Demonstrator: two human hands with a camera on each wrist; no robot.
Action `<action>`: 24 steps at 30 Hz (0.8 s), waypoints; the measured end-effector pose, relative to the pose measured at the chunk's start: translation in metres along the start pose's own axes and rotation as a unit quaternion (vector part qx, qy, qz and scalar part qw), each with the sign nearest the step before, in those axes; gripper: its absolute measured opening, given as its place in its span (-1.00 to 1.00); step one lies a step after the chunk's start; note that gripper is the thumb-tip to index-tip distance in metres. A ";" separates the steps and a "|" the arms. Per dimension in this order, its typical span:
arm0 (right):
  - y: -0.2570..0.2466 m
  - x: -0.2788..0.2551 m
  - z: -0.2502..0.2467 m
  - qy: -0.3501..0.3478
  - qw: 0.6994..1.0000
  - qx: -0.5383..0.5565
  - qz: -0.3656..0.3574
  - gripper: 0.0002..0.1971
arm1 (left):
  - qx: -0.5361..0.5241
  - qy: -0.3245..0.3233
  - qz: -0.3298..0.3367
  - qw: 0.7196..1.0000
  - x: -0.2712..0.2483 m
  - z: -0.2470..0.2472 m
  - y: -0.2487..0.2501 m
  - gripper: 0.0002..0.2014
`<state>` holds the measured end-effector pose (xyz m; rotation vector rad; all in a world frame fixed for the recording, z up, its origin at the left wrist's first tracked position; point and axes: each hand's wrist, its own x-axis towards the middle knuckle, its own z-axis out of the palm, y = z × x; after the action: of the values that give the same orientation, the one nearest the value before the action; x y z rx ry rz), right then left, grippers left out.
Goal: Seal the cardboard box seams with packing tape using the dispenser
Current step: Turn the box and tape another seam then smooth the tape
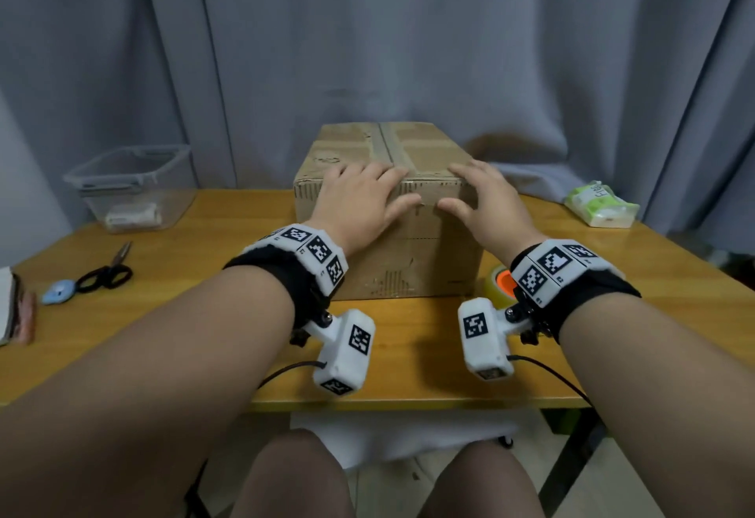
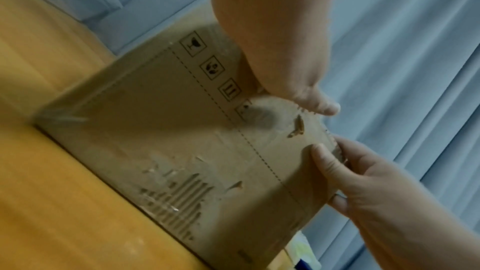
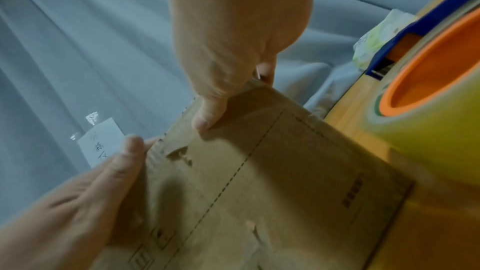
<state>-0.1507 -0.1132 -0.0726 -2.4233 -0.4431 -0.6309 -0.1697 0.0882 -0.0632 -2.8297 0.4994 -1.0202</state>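
Observation:
A worn cardboard box (image 1: pixel 392 248) stands in the middle of the wooden table (image 1: pixel 196 313), with a strip of tape (image 1: pixel 388 146) running along its top seam. My left hand (image 1: pixel 392 186) and right hand (image 1: pixel 461 186) lie side by side over the box's near top edge. Their fingers are flat on the top and the thumbs press the front face by the seam. The left wrist view shows the left thumb (image 2: pixel 320 107) on the box (image 2: pixel 155 130). A tape dispenser (image 3: pixel 428 89) with an orange core and blue frame sits right of the box (image 3: pixel 285 171), untouched.
A clear plastic container (image 1: pixel 135 186) stands at the back left. Black scissors (image 1: pixel 108 272) and a small blue item (image 1: pixel 59 292) lie at the left. A tissue pack (image 1: pixel 600 205) lies at the back right. A grey curtain (image 1: pixel 367 27) hangs close behind the box.

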 end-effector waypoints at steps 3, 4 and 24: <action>0.011 0.001 -0.011 -0.016 0.999 0.044 0.002 -0.42 | -0.033 -0.011 0.013 0.999 0.023 0.004 0.009 -0.39; 0.015 -0.001 -0.017 -0.002 0.998 0.065 0.016 -0.41 | -0.021 -0.014 0.013 1.000 0.029 0.006 0.013 -0.43; 0.076 -0.055 -0.027 -0.089 0.898 -0.071 0.424 -0.70 | -0.049 0.007 -0.031 0.998 0.014 0.014 0.044 -0.44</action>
<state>-0.1718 -0.1968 -0.1172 -2.4877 0.6069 -0.0502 -0.1625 0.0416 -0.0742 -2.9439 0.4791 -1.0544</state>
